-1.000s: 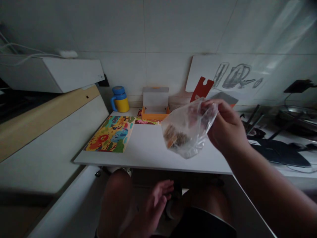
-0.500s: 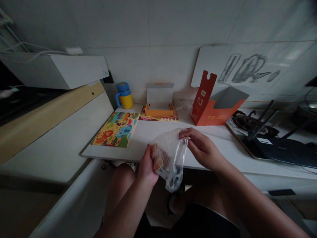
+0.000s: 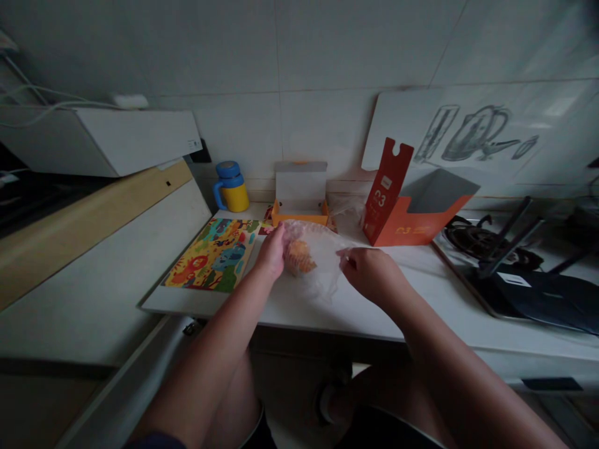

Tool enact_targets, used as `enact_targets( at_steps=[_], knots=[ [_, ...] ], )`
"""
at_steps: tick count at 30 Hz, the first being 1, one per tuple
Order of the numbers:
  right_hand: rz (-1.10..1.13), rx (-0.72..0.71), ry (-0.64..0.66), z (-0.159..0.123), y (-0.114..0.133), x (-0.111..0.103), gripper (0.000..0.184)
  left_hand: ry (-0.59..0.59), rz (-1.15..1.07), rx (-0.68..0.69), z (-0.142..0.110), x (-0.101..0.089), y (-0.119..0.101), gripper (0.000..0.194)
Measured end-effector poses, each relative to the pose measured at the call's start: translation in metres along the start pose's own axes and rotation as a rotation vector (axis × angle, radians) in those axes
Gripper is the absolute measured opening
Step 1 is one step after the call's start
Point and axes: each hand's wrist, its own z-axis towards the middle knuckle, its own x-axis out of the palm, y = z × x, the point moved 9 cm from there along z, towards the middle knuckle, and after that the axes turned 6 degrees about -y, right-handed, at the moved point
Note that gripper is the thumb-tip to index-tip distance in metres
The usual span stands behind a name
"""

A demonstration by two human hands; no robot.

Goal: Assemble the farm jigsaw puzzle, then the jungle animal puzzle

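Observation:
A clear plastic bag (image 3: 322, 249) stretches between my two hands above the white tabletop, and brownish-orange pieces (image 3: 301, 255) lie inside it. Their kind cannot be made out through the film. My left hand (image 3: 272, 252) is closed on the bag's left side, close beside the pieces. On the right edge, my right hand (image 3: 367, 271) pinches the film with its fingers curled in. Behind the bag stands an open orange box (image 3: 299, 215) with a grey inner lid, partly covered by the bag.
A colourful animal picture board (image 3: 210, 255) lies on the left, with a blue-and-yellow mug (image 3: 231, 190) behind it. To the right stand an open red-orange carton (image 3: 412, 218), a gas burner (image 3: 486, 240) and a black device with upright antennas (image 3: 547, 290). A white drawing board (image 3: 463, 131) leans against the wall.
My left hand has risen from my lap and taken hold of the bag. My right hand has lowered the bag, and both hands have then moved it forward over the tabletop.

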Motion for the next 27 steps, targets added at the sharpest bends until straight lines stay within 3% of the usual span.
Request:
enact_targets(
  at_steps=[5,10,14,17,20,24,27],
  knots=[
    [0.477,0.097,0.01,0.01,-0.021,0.03,0.036,0.035,0.075,-0.021,0.007,-0.012,0.015,0.046],
    [0.558,-0.119,-0.121,0.028,-0.012,0.067,0.038,0.115,0.237,-0.013,0.004,-0.015,0.023,0.06],
    [0.611,-0.271,-0.105,0.033,0.007,0.098,0.048,0.18,0.283,-0.106,-0.003,-0.01,0.035,0.071],
    [0.603,-0.476,-0.081,0.023,0.029,0.101,0.073,0.226,0.29,-0.177,-0.01,-0.006,0.042,0.072],
    [0.591,-0.55,-0.119,0.013,0.039,0.097,0.094,0.209,0.298,-0.192,-0.011,-0.006,0.044,0.07],
    [0.563,-0.544,-0.148,0.009,0.047,0.102,0.095,0.187,0.226,-0.21,-0.007,-0.004,0.049,0.065],
    [0.573,-0.437,-0.166,0.015,0.043,0.11,0.085,0.166,0.102,-0.235,-0.005,0.0,0.051,0.059]
  ],
)
